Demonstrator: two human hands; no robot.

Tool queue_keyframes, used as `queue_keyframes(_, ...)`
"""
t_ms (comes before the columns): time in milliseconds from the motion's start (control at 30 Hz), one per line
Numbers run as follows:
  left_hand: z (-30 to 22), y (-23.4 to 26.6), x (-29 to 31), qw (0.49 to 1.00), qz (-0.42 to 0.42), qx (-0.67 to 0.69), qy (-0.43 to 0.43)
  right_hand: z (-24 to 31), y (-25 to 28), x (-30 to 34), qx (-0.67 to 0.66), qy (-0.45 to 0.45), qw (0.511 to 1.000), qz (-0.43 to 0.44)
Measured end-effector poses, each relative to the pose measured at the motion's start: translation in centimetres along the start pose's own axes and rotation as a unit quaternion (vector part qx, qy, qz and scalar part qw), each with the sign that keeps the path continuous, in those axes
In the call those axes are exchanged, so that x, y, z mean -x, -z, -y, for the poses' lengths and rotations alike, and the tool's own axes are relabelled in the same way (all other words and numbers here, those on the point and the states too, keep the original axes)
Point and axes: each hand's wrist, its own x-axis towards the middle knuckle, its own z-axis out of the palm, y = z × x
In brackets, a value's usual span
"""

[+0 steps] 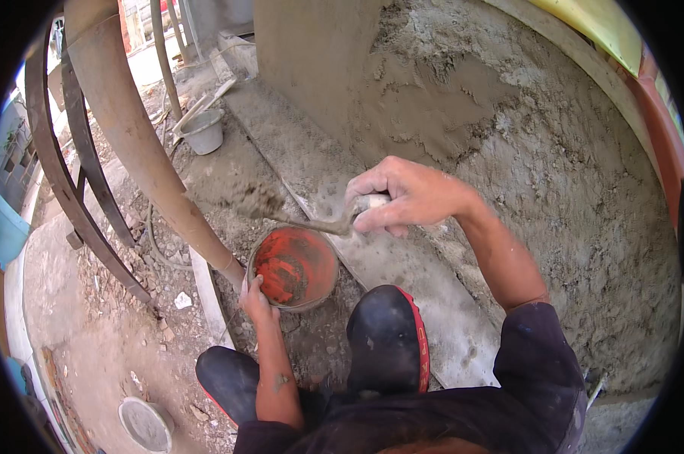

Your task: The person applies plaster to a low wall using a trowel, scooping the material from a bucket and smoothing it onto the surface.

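My right hand (pixel 410 198) is closed around the pale handle of a trowel (pixel 315 224), held out to the left. A heap of wet grey mortar (pixel 255 200) lies on its blade. Below the trowel stands a bucket (pixel 323 261) with an orange-red inside, smeared with mortar at the bottom. Fingers of my left hand (pixel 257 303) grip its rim at the near left. Close to my right hand is a rough wall (pixel 561 189), partly coated with fresh, darker mortar (pixel 432 106).
Bamboo poles (pixel 119 98) and dark curved bars (pixel 51 144) rise at the left. A grey bucket (pixel 204 135) holding sticks stands farther back; a pale round tub (pixel 145 425) sits at lower left. A mortar-smeared board (pixel 425 303) runs along the wall's foot. Rubble covers the ground.
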Motion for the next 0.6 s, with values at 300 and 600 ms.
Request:
queue_keyframes(300,-0.4,-2.5,1.6,1.0,-0.003,-0.008,0.029,-6.5,16.6,2.2,-0.053,-0.051,0.859,-0.507)
queue_keyframes(600,2.5,-2.5,0.8,0.996,0.021,-0.072,0.045,-19.0,7.5,-5.5,-0.133,-0.012,0.794,-0.593)
